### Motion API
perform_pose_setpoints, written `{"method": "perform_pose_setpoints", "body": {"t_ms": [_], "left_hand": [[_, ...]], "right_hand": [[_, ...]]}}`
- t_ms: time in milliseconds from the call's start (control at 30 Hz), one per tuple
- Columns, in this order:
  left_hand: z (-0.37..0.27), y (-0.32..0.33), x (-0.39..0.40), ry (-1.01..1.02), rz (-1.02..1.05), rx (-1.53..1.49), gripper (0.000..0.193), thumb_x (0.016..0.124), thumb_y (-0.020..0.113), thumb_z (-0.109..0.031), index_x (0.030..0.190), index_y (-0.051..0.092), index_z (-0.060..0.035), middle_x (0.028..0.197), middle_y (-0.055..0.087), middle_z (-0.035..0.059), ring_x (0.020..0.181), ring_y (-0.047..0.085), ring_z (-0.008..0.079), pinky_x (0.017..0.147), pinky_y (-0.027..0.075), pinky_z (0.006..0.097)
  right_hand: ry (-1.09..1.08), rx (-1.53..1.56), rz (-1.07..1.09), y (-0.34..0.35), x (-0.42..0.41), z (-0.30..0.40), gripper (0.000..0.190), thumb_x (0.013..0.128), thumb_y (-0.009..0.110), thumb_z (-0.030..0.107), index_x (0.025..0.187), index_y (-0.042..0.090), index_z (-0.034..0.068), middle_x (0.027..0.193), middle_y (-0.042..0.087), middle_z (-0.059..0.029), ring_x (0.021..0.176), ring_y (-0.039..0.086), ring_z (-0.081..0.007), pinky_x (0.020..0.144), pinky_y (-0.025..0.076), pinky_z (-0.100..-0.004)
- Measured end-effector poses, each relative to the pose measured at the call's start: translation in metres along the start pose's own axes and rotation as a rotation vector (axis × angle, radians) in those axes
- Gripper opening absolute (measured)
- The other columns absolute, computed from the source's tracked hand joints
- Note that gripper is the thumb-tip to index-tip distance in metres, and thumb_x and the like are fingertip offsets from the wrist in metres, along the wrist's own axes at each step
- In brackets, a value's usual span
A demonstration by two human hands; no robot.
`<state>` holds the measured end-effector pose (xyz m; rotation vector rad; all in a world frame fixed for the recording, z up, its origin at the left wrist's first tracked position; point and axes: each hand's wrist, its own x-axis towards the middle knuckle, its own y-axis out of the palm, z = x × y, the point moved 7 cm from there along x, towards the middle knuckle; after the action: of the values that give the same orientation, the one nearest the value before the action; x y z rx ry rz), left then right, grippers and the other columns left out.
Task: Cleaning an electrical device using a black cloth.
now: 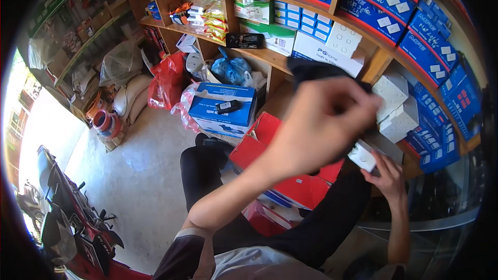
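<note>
My left hand (330, 112) is raised close to the camera, blurred, with its fingers curled; behind it a dark cloth-like thing (317, 70) shows, and whether the hand holds it cannot be told. Lower right, my right hand (385, 173) grips a small white box-shaped piece (362, 155) with round marks on its face. Between my legs stands an opened red cardboard box (307, 190), partly hidden by my left forearm. White socket-like blocks (400, 118) are stacked on the shelf beyond my right hand.
A blue and white water pump box (221, 114) bears a small black device (228, 107). Wooden shelves (272, 56) with blue cartons (377, 11) curve around the front. A phone (245, 41) leans there. A red bag (167, 79), stacked pots (106, 123) and a motorbike (85, 237) stand leftward; a glass case (435, 217) is at right.
</note>
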<state>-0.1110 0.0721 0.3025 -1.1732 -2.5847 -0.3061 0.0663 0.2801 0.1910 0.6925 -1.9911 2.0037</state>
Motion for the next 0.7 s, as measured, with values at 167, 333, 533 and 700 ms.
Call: {"method": "perform_pose_setpoints", "body": {"t_ms": [167, 333, 533, 700], "left_hand": [[-0.004, 0.015, -0.007, 0.374, -0.001, 0.616, 0.027, 0.096, 0.070, -0.024, 0.092, 0.073, 0.0029, 0.093, 0.071, 0.0211, 0.081, 0.070, 0.0363, 0.072, 0.054, 0.0426], [0.098, -0.128, -0.031, -0.177, -0.490, 0.342, 0.051, 0.102, 0.059, -0.047, 0.112, 0.072, 0.0018, 0.103, 0.069, 0.0098, 0.094, 0.065, 0.0206, 0.088, 0.051, 0.0385], [0.192, -0.067, -0.038, -0.525, 0.031, -0.611, 0.078, 0.101, 0.051, -0.065, 0.148, 0.049, -0.0021, 0.144, 0.058, 0.0153, 0.127, 0.060, 0.0276, 0.106, 0.049, 0.0480], [0.233, -0.091, -0.028, -0.415, -0.043, -0.763, 0.046, 0.095, 0.070, -0.016, 0.134, 0.056, 0.0033, 0.120, 0.070, 0.0137, 0.106, 0.071, 0.0220, 0.091, 0.059, 0.0359]], "right_hand": [[-0.245, -0.066, 0.021, -0.006, 0.026, 0.058, 0.034, 0.075, 0.087, 0.017, 0.102, 0.076, 0.001, 0.107, 0.073, -0.0149, 0.101, 0.073, -0.0352, 0.088, 0.059, -0.0471], [-0.368, 0.037, -0.226, -0.016, 0.058, 0.082, 0.020, 0.072, 0.076, -0.004, 0.092, 0.077, -0.001, 0.107, 0.075, -0.0156, 0.098, 0.074, -0.0373, 0.087, 0.060, -0.0497], [-0.390, 0.087, -0.126, 0.029, 0.106, 0.092, 0.019, 0.074, 0.077, 0.000, 0.092, 0.077, 0.001, 0.109, 0.074, -0.0141, 0.105, 0.071, -0.0376, 0.091, 0.057, -0.0489], [-0.116, 0.297, 0.386, 0.082, 0.126, 0.081, 0.028, 0.079, 0.078, 0.018, 0.097, 0.072, -0.003, 0.108, 0.071, -0.0186, 0.111, 0.065, -0.0363, 0.099, 0.052, -0.0489]]}}
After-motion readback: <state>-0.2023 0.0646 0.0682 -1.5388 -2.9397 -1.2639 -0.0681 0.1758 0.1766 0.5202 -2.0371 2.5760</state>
